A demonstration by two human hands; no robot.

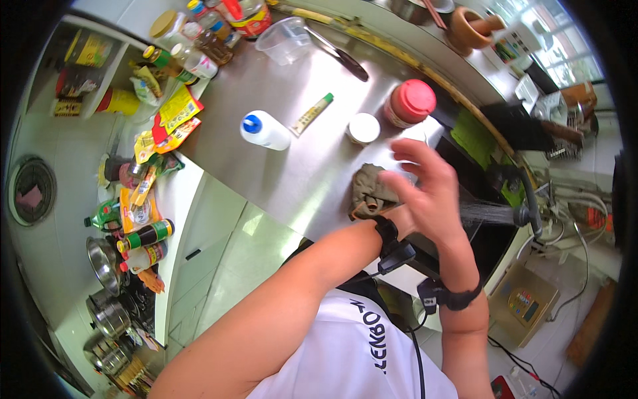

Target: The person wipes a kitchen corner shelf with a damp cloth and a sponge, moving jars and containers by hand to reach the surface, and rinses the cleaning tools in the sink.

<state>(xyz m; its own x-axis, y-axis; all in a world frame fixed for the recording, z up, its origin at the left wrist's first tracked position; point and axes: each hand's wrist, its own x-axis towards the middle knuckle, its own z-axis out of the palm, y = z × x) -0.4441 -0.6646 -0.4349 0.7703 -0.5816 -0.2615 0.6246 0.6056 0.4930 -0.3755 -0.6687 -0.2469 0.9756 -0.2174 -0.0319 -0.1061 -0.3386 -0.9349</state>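
My right hand (426, 187) is raised, blurred, with its fingers apart and nothing visible in it. It hangs between a crumpled grey-brown cloth (370, 187) and the black sink. My left hand (404, 219) is mostly hidden behind the right one, at the near edge of the cloth; its fingers cannot be seen. On the steel counter (224, 164), past the cloth, stand a white-lidded jar (363, 128) and a red-lidded jar (412, 102). Farther left are a white bottle with a blue cap (266, 130) and a tube with a green cap (313, 114).
Water runs from a dark faucet (523, 214) into the sink on the right. A knife (344, 57) and a clear plastic tub (284, 42) sit at the back. Bottles and food packets crowd the left shelf. A wooden mortar (468, 32) stands on the windowsill.
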